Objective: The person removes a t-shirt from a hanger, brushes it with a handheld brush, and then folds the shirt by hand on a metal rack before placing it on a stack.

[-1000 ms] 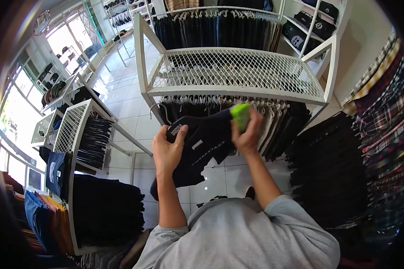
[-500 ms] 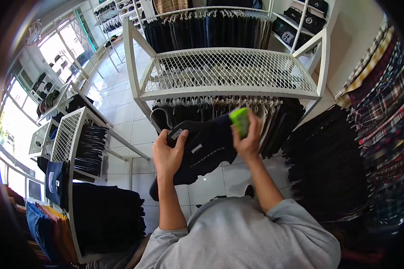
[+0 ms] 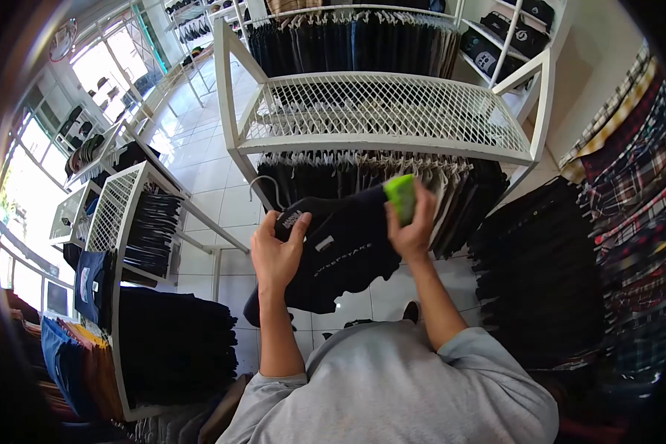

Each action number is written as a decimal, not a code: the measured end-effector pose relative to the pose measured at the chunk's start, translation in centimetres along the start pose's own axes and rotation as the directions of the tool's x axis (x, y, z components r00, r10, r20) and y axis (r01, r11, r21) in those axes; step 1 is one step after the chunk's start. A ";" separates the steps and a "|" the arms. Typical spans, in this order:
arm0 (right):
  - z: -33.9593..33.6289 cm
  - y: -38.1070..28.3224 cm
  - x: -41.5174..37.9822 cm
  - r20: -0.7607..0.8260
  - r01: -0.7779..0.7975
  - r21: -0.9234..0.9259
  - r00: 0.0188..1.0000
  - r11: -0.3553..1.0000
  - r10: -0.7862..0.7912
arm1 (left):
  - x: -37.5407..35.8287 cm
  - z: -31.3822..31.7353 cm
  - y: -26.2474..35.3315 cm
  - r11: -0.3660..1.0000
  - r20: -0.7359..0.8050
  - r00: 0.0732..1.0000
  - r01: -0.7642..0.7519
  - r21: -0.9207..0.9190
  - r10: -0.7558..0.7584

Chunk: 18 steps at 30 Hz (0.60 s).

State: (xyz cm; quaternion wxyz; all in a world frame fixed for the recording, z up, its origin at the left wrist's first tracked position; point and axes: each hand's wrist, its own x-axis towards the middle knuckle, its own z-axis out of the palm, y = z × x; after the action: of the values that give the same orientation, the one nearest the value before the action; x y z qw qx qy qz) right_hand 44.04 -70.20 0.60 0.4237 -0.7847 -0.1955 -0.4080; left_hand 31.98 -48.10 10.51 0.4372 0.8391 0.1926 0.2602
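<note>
Black garment (image 3: 348,248) held up between two raised hands, left grip (image 3: 277,248) pinched on its collar, right grip (image 3: 413,222) closed around green object (image 3: 400,197).

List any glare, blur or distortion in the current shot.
Head view: wide-angle distortion bows the mesh shelf, and the frame's edges fall to black; windows at picture left blow out, with glare on the tiled floor; the black garment loses fold detail, though its white lettering shows; the green object in the right hand lacks readable detail; plaid shirts look soft.
</note>
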 end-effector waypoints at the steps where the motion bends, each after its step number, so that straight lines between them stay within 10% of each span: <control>1: 0.2 2.4 -0.5 -0.035 -0.119 -0.052 0.993 0.992 0.117 | -0.1 -0.3 -0.5 1.000 -0.060 0.998 -0.004 0.027 0.006; 3: -0.8 6.3 -1.8 -0.042 -0.363 -0.157 0.932 0.919 0.361 | -0.3 -1.1 -1.5 1.000 -0.104 0.994 -0.019 0.011 0.020; 12: -1.5 -4.6 0.2 0.135 0.146 0.125 0.977 0.981 -0.162 | -1.1 -0.2 -0.8 0.989 0.074 0.997 0.037 -0.143 -0.027; 18: -0.7 7.8 -3.0 -0.026 -0.266 -0.197 0.964 0.944 0.266 | -1.5 -2.0 -1.7 0.987 -0.026 0.995 0.088 -0.135 -0.092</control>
State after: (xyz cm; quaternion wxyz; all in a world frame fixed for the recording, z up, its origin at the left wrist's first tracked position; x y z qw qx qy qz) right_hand 47.04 -75.03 -5.54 0.3940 -0.8427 -0.0464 -0.3640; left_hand 29.41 -46.71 9.65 0.5004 0.7942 0.2194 0.2659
